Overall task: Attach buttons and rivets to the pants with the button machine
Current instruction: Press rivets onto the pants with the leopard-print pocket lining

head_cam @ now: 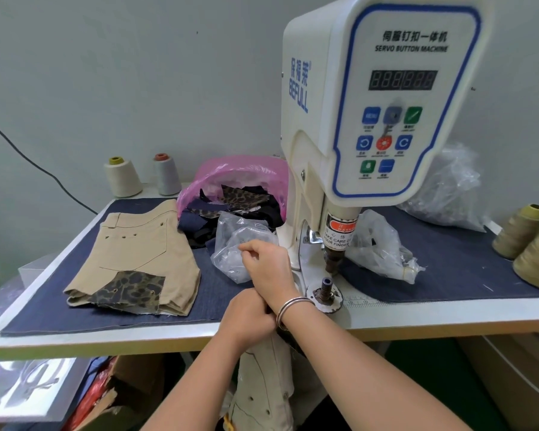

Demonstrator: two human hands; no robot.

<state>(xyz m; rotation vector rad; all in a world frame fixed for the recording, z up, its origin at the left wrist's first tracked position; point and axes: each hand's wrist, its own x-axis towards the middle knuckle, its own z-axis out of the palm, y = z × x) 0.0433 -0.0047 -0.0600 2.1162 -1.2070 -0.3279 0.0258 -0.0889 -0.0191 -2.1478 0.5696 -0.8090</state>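
Observation:
The white servo button machine (383, 119) stands at the table's middle right, its punch (333, 259) raised above the lower die (326, 289). A beige pair of pants (266, 384) hangs over the front table edge. My left hand (246, 315) grips its top, partly hidden under my right wrist. My right hand (266, 264) reaches over to a clear plastic bag of small parts (237, 244), with thumb and fingers pinched together on something small that I cannot make out. Another beige pair of pants with a leopard patch (143, 253) lies flat at the left.
A pink bag of fabric scraps (231, 188) sits behind the clear bag. More clear bags (383, 244) lie right of the machine. Thread cones stand at the back left (122, 177) and at the right edge (520, 231). Boxes sit under the table (112, 393).

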